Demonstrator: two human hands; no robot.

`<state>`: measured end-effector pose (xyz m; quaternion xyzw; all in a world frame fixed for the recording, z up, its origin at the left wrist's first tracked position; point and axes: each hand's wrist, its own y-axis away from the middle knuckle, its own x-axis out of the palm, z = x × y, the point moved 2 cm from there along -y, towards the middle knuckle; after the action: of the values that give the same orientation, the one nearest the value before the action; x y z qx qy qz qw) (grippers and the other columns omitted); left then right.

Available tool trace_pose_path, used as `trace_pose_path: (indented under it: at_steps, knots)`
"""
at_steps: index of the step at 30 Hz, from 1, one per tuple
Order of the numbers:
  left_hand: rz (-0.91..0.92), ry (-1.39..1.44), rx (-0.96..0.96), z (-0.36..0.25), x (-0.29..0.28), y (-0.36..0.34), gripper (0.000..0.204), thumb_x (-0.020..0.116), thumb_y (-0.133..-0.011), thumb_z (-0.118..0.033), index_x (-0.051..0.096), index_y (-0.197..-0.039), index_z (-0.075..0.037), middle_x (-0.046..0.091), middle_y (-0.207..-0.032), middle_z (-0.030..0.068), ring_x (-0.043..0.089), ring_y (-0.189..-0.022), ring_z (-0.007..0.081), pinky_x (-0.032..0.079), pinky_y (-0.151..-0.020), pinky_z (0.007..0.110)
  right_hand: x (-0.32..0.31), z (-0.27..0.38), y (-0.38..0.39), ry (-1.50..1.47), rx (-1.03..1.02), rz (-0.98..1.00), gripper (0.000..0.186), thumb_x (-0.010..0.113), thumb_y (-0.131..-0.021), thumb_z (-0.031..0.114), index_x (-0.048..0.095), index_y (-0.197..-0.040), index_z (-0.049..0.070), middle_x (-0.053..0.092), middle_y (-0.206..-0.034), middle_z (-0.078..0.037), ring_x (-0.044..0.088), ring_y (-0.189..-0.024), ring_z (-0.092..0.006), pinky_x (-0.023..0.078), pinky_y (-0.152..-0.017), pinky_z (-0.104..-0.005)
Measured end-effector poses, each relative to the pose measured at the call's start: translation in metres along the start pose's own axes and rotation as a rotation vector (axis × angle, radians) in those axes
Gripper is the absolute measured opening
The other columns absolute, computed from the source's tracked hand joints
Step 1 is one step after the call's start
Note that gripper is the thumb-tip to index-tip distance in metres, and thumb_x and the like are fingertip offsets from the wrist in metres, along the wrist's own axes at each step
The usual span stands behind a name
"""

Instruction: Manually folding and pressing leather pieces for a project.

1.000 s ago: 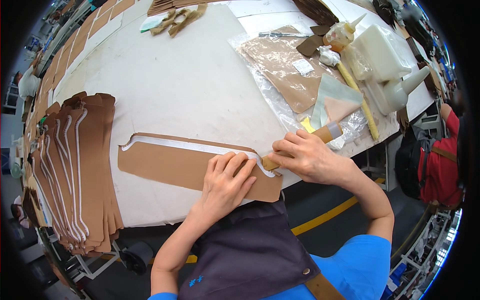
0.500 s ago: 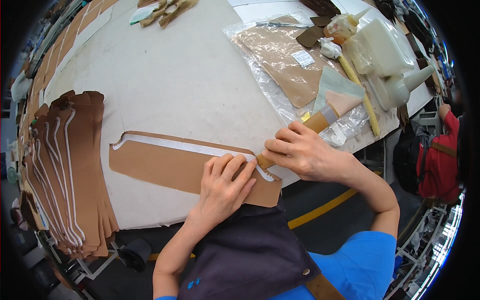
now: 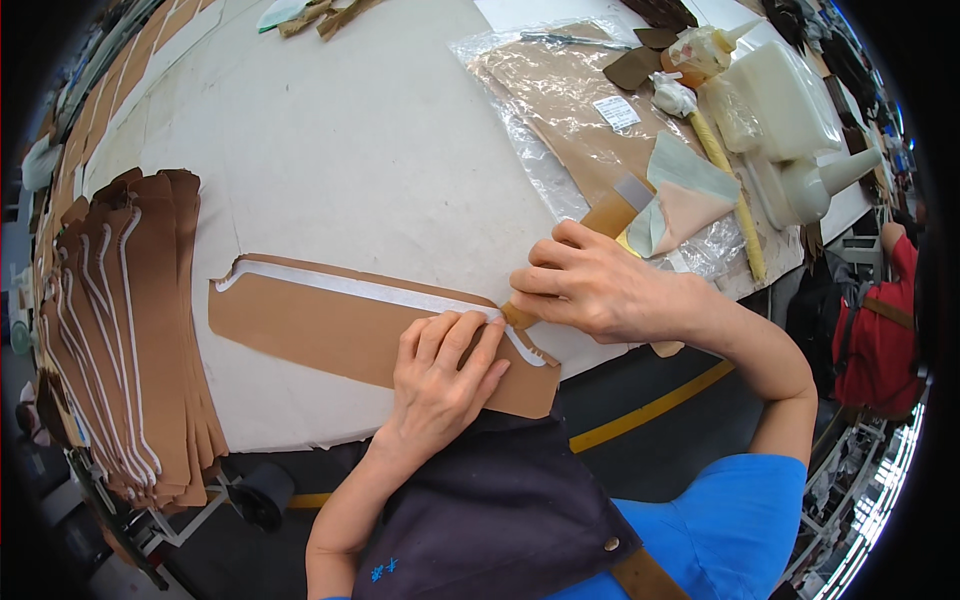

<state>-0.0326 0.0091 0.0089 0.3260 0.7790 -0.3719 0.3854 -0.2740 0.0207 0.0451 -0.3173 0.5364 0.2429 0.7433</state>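
A long brown leather-like piece (image 3: 300, 325) lies at the table's front edge, its near right corner overhanging slightly. Along its far side runs a white strip (image 3: 350, 284), curved at both ends, with small cuts in the edge near the right end. My left hand (image 3: 440, 375) rests on the piece, fingers lying flat, fingertips on the strip where it bends. My right hand (image 3: 605, 290) is closed around a tan, bar-shaped tool (image 3: 610, 212) with a grey band near its upper end. The tool's lower tip meets the piece's edge beside my left fingertips; my fingers hide its middle.
Similar brown pieces with white strips (image 3: 160, 340) are stacked at left. At the right are a plastic bag (image 3: 550, 110) over brown material, a yellow-wrapped stick (image 3: 722, 160), pale cloth scraps (image 3: 690, 200), a white nozzle bottle (image 3: 800, 185) and an amber bottle (image 3: 697, 55). Brown scraps (image 3: 305, 18) lie far off.
The view has shifted slightly. My right hand and the tool have tilted a little, still at the same bend in the strip. My left hand keeps its place on the piece.
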Motion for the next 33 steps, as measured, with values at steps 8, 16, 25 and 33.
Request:
trace_pose_path:
  at_steps: [8,16,25,33]
  knots:
    - [-0.029,-0.064,-0.058,-0.004,-0.001,0.003,0.052,0.084,-0.087,-0.022,0.069,-0.131,-0.001,0.064,-0.132,0.0129,0.059,-0.123,0.0331,0.046,-0.104,0.048,0.001,-0.015,-0.013,-0.039,-0.118,0.015,0.01,0.075,-0.077,0.01,0.074,-0.086,0.007,0.06,-0.097,-0.001,0.056,-0.096,-0.0203,0.046,-0.086,-0.035]
    - [-0.059,-0.09,-0.13,-0.005,-0.003,0.008,0.055,0.085,-0.086,-0.027,0.068,-0.131,-0.001,0.062,-0.134,0.0137,0.058,-0.125,0.0344,0.045,-0.107,0.052,0.004,-0.023,-0.033,-0.059,-0.182,0.032,0.007,0.076,-0.079,0.011,0.073,-0.084,0.008,0.059,-0.094,0.0,0.056,-0.096,-0.0192,0.045,-0.085,-0.0341]
    - [-0.061,-0.068,-0.166,0.008,-0.01,0.016,0.048,0.082,-0.088,-0.022,0.07,-0.131,-0.004,0.063,-0.133,0.0132,0.057,-0.129,0.0327,0.042,-0.115,0.056,0.011,-0.031,-0.054,-0.085,-0.225,0.043,0.008,0.077,-0.078,0.01,0.075,-0.085,0.009,0.06,-0.094,0.0,0.057,-0.097,-0.0191,0.045,-0.085,-0.0348]
    - [-0.034,0.008,-0.15,0.038,-0.028,0.022,0.042,0.081,-0.086,-0.013,0.072,-0.127,-0.003,0.065,-0.132,0.012,0.059,-0.128,0.0336,0.043,-0.117,0.056,0.022,-0.035,-0.083,-0.069,-0.273,0.048,0.005,0.077,-0.079,0.007,0.078,-0.083,0.009,0.063,-0.098,0.001,0.057,-0.097,-0.0188,0.045,-0.086,-0.0343]
